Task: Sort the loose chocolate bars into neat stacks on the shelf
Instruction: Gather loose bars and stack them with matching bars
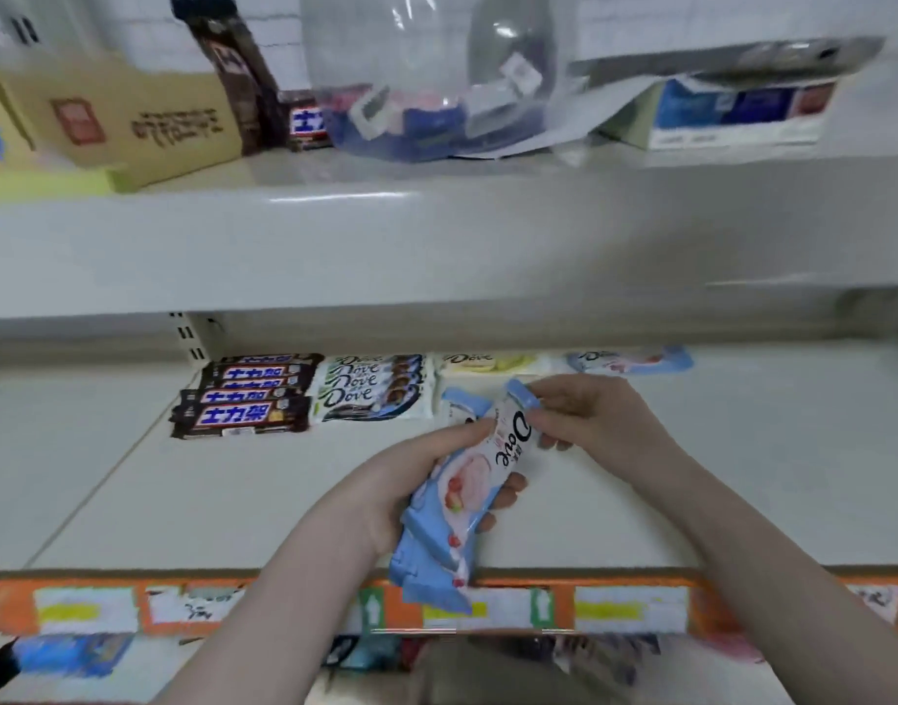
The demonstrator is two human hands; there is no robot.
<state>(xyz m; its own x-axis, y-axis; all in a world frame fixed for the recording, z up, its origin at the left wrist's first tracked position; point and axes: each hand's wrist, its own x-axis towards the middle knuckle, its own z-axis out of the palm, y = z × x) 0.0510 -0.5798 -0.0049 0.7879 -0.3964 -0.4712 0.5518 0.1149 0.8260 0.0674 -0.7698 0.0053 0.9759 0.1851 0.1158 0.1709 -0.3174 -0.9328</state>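
Head view shows both hands working over the middle shelf (741, 475). Left hand (385, 493) holds a small bundle of pale-blue Dove bars (454, 506), fingers wrapped under it and thumb pressed on top; the bundle tilts, its lower end hanging over the orange price rail (284, 600). Right hand (584, 417) pinches the upper end of the top bar between thumb and fingertips — its grip is closed on the wrapper, not spread.

At the back of the shelf, stacks are already formed: dark Snickers bars (243, 402) at left, white Dove bars (373, 389) touching them, yellow Dove bars (492, 362) next, and one more pale-blue Dove bar (632, 359) further right.

Judgement: the step in hand is squaring the held bars into an even bundle before placing. The next move calls for aligning their ends, then setting them flat with the matching pale-blue bar at the back. Risk — the loose lower bars may slide from the left hand.
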